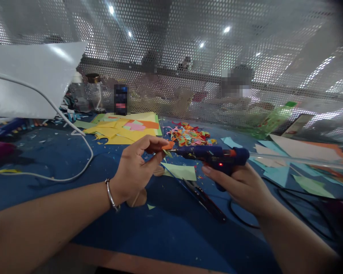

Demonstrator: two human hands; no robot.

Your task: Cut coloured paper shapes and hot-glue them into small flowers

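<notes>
My left hand (135, 167), with a metal bangle on the wrist, pinches a small orange and green paper piece (168, 148) between thumb and fingers. My right hand (241, 184) is wrapped round the grip of a blue hot glue gun (214, 156) whose red light is on. The gun's nozzle points left and touches the paper piece. A clear glue stick (297, 160) sticks out of the gun's back to the right. Both hands are held just above the blue table (171, 228).
Black scissors (204, 198) lie under the hands beside a green paper sheet (181, 171). Yellow paper sheets (122, 129) and a heap of coloured scraps (190, 135) lie behind. A white cable (82, 160) loops at left. Teal and white sheets (280, 152) lie right. A perforated screen (188, 76) backs the table.
</notes>
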